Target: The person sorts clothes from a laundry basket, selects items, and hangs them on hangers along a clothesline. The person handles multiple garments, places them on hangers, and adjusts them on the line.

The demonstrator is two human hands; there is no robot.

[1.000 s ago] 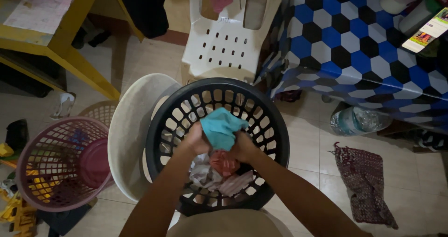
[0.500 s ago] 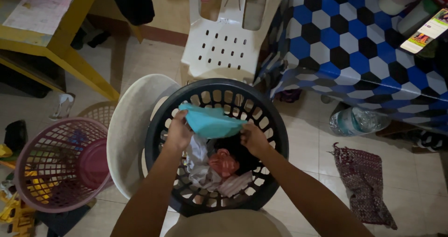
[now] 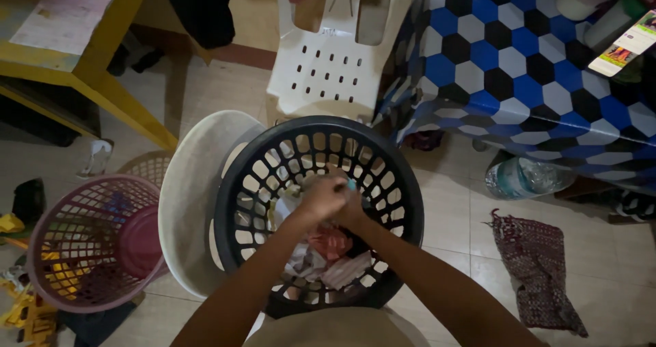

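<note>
Holding clothes (image 3: pixel 328 251), black basket (image 3: pixel 403 203) has 2 hands (image 3: pixel 335 200) inside.

A home: tiled floor (image 3: pixel 451 217), laundry baskets black (image 3: pixel 403 203) and pink (image 3: pixel 68 203), white plastic chair (image 3: pixel 321 67), yellow bench (image 3: pixel 102 67), hexagon-patterned tablecloth (image 3: pixel 526 67), water bottle (image 3: pixel 526 177)
</note>
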